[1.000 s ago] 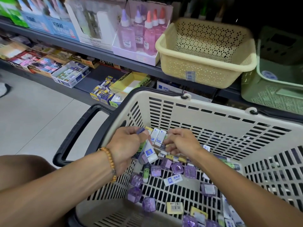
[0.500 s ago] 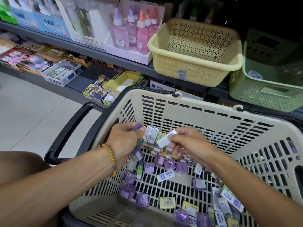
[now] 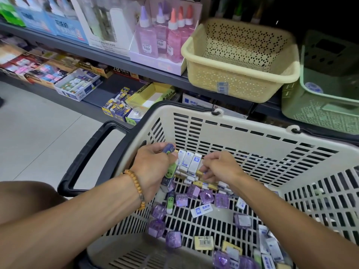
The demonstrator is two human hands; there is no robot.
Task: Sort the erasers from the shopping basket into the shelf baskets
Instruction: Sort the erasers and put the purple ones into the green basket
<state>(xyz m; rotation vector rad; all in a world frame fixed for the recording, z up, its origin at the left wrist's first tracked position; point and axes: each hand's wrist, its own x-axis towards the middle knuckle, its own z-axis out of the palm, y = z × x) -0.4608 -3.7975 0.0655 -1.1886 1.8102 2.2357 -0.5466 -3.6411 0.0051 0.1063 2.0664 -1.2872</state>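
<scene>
White erasers being gripped in our left hand; right hand pinching one | both working inside shopping basket

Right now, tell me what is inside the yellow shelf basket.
The yellow basket shows only bare perforated walls inside; no erasers are visible. Its front wall hides the floor, so that cannot be checked.

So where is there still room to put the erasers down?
The yellow shelf basket shows a bare floor, walled all round by its holey sides. The green shelf basket beside it shows only a flat lid-like piece. The shopping basket floor is crowded with erasers below both hands, barer toward its right wall.
</scene>
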